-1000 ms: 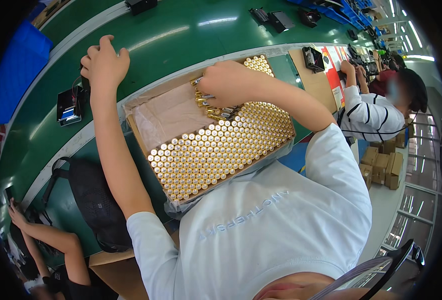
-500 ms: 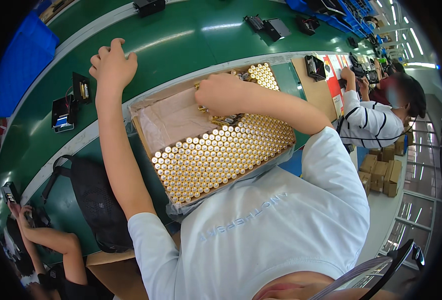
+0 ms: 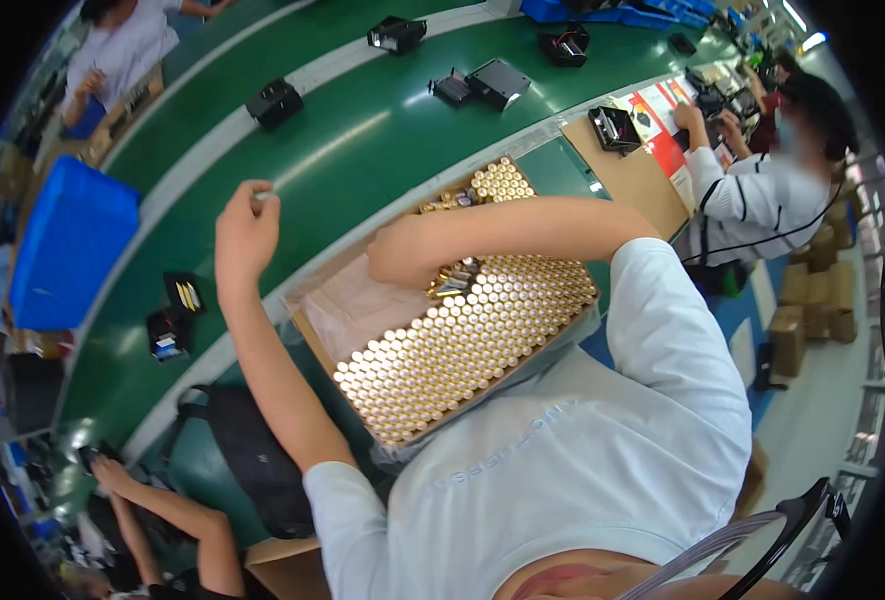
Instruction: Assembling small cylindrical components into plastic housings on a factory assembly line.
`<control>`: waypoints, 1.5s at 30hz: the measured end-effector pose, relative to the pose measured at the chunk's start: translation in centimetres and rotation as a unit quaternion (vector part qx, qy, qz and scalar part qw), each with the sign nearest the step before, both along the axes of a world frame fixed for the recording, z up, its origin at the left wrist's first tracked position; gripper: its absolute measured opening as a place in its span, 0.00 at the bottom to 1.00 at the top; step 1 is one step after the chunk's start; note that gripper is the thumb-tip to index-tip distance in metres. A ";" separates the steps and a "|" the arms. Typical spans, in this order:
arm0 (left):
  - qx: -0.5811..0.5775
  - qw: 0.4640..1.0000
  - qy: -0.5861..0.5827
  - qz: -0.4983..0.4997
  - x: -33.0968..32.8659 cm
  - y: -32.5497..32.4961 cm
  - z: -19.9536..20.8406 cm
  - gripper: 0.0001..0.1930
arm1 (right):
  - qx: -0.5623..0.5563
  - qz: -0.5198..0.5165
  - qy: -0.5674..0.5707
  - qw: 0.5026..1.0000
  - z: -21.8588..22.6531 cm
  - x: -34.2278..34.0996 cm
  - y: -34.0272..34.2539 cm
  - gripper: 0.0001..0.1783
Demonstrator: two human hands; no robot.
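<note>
A shallow cardboard carton (image 3: 355,312) lies tilted on the green bench against my body, its left part showing bare lining. Packed rows of upright gold-and-silver batteries (image 3: 453,350) fill its near side. My right hand (image 3: 403,250) reaches inside with fingers curled in a fist; their tips are hidden. Several loose batteries (image 3: 453,283) lie on their sides beside it, and another upright group (image 3: 503,180) stands in the far corner. Over the green surface beyond the carton, my left hand (image 3: 250,235) is raised, its fingers closed around a small pale thing too blurred to name.
An opened black battery case (image 3: 170,337) sits on the green surface at left. More black cases (image 3: 498,83) lie farther off. A black backpack (image 3: 258,460) rests left of the carton, a blue bin (image 3: 75,240) beyond. A co-worker (image 3: 753,180) works at right; another person's arms (image 3: 178,510) show lower left.
The view has shifted, bringing more of the far left into sight. My left hand has drawn a little nearer the carton and its fingers have closed together. My right hand stays in the carton.
</note>
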State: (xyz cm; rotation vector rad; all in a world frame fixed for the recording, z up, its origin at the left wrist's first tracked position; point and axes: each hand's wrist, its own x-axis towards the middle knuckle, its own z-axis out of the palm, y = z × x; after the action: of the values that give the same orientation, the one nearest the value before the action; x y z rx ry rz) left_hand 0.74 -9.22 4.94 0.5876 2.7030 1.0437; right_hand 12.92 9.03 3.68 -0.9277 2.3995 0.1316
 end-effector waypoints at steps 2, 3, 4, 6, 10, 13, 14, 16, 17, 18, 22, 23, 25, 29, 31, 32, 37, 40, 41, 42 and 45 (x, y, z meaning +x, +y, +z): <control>0.066 0.998 0.023 0.001 0.8 1.3 0.8 0.12 | -0.071 -0.020 0.019 0.997 -1.5 -0.4 1.1 0.09; 0.048 0.998 0.030 -0.020 1.0 2.4 1.2 0.13 | -0.106 -0.018 0.033 0.994 -0.8 -0.2 1.6 0.10; 0.027 0.996 0.049 -0.069 0.8 3.7 1.3 0.13 | -0.140 -0.022 0.033 0.989 1.0 0.2 2.1 0.10; -0.011 0.989 0.048 -0.142 0.2 7.8 1.9 0.17 | -0.175 -0.025 0.043 0.983 4.3 1.3 3.2 0.11; -0.042 0.961 0.104 -0.251 -3.9 15.6 -3.5 0.29 | -0.286 0.023 0.089 0.954 7.5 3.4 4.0 0.11; -0.131 0.964 0.120 -0.200 -4.4 20.8 -6.7 0.42 | -0.302 0.004 0.183 0.936 9.8 6.5 5.3 0.10; -0.133 0.962 0.136 -0.198 -4.0 22.1 -6.8 0.43 | -0.337 0.010 0.272 0.901 10.4 7.8 6.0 0.08; -0.126 0.964 0.134 -0.194 -3.9 24.3 -8.1 0.44 | -0.375 0.011 0.418 0.827 11.9 11.1 7.7 0.04; -0.123 0.967 0.114 -0.190 -4.2 24.4 -8.5 0.43 | -0.427 -0.007 0.488 0.761 11.9 12.0 7.8 0.03; -0.145 0.965 0.116 -0.187 -5.0 24.0 -8.8 0.43 | -0.439 -0.031 0.535 0.721 12.3 12.9 7.8 0.04; -0.150 0.964 0.152 -0.161 -4.8 23.5 -8.5 0.39 | -0.448 -0.173 0.573 0.664 13.7 16.6 8.6 0.08; -0.170 0.960 0.144 -0.168 -5.0 23.2 -8.2 0.39 | -0.452 -0.207 0.564 0.660 14.1 17.1 8.8 0.08; -0.099 0.966 0.154 -0.182 -5.2 22.0 -7.4 0.38 | -0.460 -0.269 0.539 0.652 14.4 17.7 8.9 0.11; -0.039 0.975 0.125 -0.179 -4.1 22.0 -7.3 0.39 | -0.466 -0.306 0.538 0.632 13.0 18.2 10.0 0.11; -0.021 0.977 0.135 -0.165 -4.0 20.6 -6.0 0.38 | -0.471 -0.307 0.537 0.629 12.8 17.9 10.1 0.12; -0.030 0.975 0.151 -0.159 -4.1 19.4 -5.1 0.38 | -0.475 -0.304 0.536 0.628 12.7 17.7 10.1 0.12; -0.061 0.932 0.287 -0.211 -4.5 15.1 -1.3 0.36 | -0.467 -0.309 0.543 0.625 12.5 18.1 9.3 0.13; -0.070 0.926 0.311 -0.201 -3.7 14.3 1.4 0.36 | -0.441 -0.324 0.559 0.623 13.0 19.0 9.3 0.14; -0.067 0.930 0.301 -0.199 -3.1 14.1 2.6 0.35 | -0.434 -0.326 0.564 0.623 13.2 19.2 9.3 0.14; -0.091 0.937 0.295 -0.165 -3.2 10.6 3.8 0.35 | -0.460 -0.306 0.555 0.621 12.3 17.9 8.9 0.15; -0.146 0.912 0.352 -0.154 -3.0 6.5 5.8 0.34 | -0.466 -0.285 0.557 0.625 12.0 17.0 8.5 0.16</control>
State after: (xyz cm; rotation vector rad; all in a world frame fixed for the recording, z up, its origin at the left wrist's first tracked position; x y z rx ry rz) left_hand -2.22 -2.74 10.71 1.5036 3.0840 0.3629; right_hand 29.93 17.52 15.67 -0.2975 3.9081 -1.2764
